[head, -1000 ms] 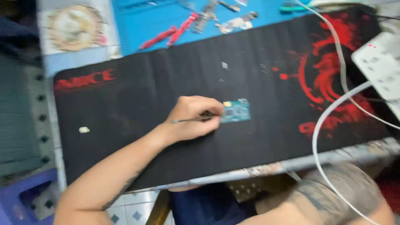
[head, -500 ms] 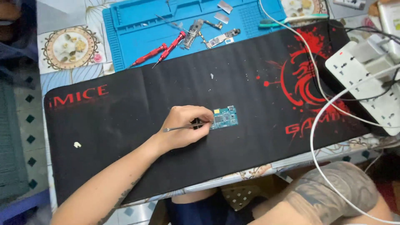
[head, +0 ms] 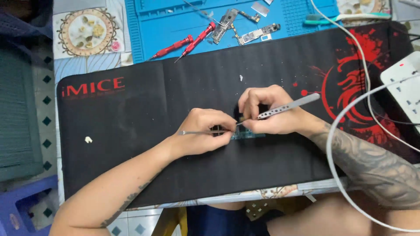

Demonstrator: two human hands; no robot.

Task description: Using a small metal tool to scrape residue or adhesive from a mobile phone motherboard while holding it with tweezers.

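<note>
Both hands meet near the middle of a black desk mat, a little toward its front edge, over a small circuit board that lies flat on the mat and is mostly hidden beneath the fingers. The left hand is closed around a thin metal tool held level, its tip pointing right toward the board. The right hand is closed on a pair of metal tweezers, whose perforated handle slants up to the right while the tip comes down at the board just beside the left fingertips; the two hands are touching or nearly so. Past the mat's far edge lies a blue work mat with two red screwdrivers side by side near its front edge and some phone parts to their right. A white power strip sits at the black mat's right edge, and a white cable loops from it across the right forearm. A small white scrap lies near the mat's left end.
</note>
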